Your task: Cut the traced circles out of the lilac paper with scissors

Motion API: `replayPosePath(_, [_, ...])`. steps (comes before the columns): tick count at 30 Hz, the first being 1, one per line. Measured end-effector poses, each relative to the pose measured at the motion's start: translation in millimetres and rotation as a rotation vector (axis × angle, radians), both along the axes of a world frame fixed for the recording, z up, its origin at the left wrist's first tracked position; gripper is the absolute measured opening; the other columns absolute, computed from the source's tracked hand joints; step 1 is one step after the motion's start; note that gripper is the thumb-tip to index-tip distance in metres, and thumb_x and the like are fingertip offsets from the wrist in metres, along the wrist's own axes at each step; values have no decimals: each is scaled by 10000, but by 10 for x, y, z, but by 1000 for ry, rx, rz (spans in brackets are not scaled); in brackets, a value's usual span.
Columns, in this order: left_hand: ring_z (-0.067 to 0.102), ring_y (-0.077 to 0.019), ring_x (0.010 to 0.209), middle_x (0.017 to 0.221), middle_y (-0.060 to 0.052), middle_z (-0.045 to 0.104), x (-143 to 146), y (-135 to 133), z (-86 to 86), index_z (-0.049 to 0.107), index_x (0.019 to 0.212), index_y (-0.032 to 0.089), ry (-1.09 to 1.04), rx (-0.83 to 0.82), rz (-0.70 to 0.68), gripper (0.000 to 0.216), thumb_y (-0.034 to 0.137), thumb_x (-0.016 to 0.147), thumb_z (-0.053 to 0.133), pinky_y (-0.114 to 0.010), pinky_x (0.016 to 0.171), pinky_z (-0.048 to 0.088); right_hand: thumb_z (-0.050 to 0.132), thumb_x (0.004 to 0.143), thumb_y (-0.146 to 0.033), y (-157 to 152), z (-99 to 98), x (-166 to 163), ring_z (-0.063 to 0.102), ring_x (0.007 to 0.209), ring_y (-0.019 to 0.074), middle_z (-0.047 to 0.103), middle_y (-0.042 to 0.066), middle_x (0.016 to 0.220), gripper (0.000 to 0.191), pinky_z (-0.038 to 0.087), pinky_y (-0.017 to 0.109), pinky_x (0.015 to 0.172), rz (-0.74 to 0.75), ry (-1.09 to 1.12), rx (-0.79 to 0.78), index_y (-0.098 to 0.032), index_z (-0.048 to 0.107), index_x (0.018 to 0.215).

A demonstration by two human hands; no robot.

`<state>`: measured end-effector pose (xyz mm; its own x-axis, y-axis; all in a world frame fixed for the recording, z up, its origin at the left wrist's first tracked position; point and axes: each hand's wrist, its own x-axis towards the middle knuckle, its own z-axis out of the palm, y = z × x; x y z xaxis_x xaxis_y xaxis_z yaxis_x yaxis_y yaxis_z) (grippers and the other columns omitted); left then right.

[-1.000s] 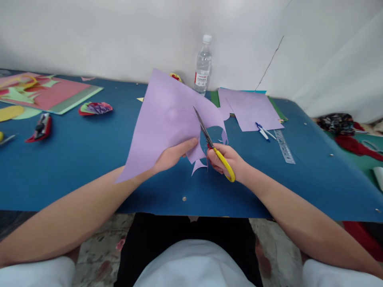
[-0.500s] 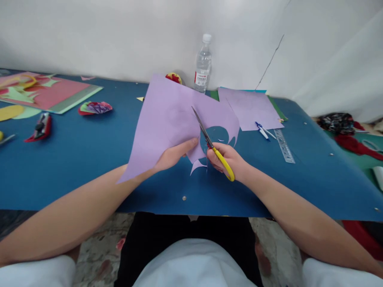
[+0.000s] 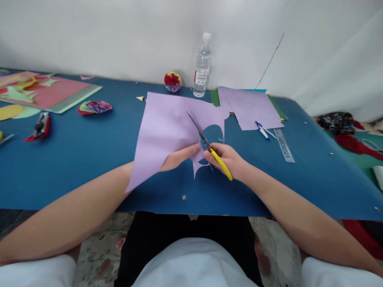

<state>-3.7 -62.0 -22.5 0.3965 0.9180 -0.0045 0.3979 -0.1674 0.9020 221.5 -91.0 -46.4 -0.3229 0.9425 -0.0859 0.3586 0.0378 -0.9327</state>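
Observation:
A large sheet of purple paper is held up above the blue table by my left hand, thumb on top and the other fingers hidden beneath. Rounded holes and ragged cut edges run along the sheet's right side. My right hand grips a pair of yellow-handled scissors. Their blades point up and left across the paper near a curved cut-out, close to my left thumb. A narrow strip of the sheet hangs below, between both hands.
Behind stand a water bottle and a colourful paper ball. Purple sheets, pens and a clear ruler lie right. Leftward are a folded paper piece, a red stapler-like tool and stacked coloured paper.
The purple sheet has tipped lower and turned, uncovering the paper ball behind it and showing a notched right edge. The scissors have shifted slightly left with my right hand.

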Motion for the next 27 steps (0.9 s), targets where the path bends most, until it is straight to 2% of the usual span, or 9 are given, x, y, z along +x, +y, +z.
replayPosePath(3, [658,-293,1230,1137,-21,788,28,-2,96,753,1042,299,23,66,-102,350,593,895,630,-391,1198,432,680,828,-774,5,19,5,418,631,136,474,-28,711,572,328,274,548,35,-58,5,-228,510,801])
replayPosePath(5, [657,-291,1242,1235,-23,771,45,-9,165,740,1075,291,36,115,-147,354,564,914,584,-392,1221,406,664,828,-790,-1,45,-3,416,640,139,469,-25,714,584,329,275,553,40,-83,15,-227,512,797])
replayPosePath(7, [660,-279,1230,1250,-24,759,51,-13,203,721,1084,284,40,147,-168,343,548,936,560,-384,1209,412,651,824,-807,-11,68,-16,417,626,138,458,-29,699,598,328,275,547,35,-78,2,-229,504,787])
replayPosePath(9, [679,-264,1134,1149,-26,759,46,-12,196,704,1012,275,51,159,-165,328,554,960,540,-381,1135,462,656,810,-820,-19,83,-31,418,600,136,448,-36,673,609,325,275,533,26,-39,-19,-234,492,778])
replayPosePath(11, [673,-231,897,916,-14,716,38,-8,152,651,838,259,68,145,-154,374,583,979,527,-372,957,527,663,795,-833,-26,88,-44,406,572,131,430,-45,648,622,317,275,518,5,3,-30,-239,480,769])
replayPosePath(13, [588,-190,697,724,8,609,35,-3,97,561,701,246,60,105,-119,456,606,981,540,-351,779,520,659,787,-849,-31,88,-52,387,553,125,411,-52,636,635,304,274,505,-17,28,-29,-243,470,762])
replayPosePath(15, [545,-170,637,668,19,568,37,-1,55,538,668,243,12,62,-66,462,600,955,598,-333,700,499,645,796,-858,-35,84,-55,368,542,119,394,-57,632,641,290,273,498,-29,41,-17,-247,455,754])
replayPosePath(18, [576,-174,653,672,15,601,33,4,39,586,676,243,-28,22,-1,431,593,916,658,-324,681,498,637,802,-860,-38,81,-55,343,536,114,363,-64,628,644,274,273,490,-38,70,5,-251,435,746])
replayPosePath(27, [604,-189,678,625,14,576,2,16,105,591,639,241,-10,35,-20,457,584,938,626,-349,760,501,679,740,-876,-62,166,-88,350,570,115,370,-57,642,674,275,278,507,-74,116,-5,-247,437,711])
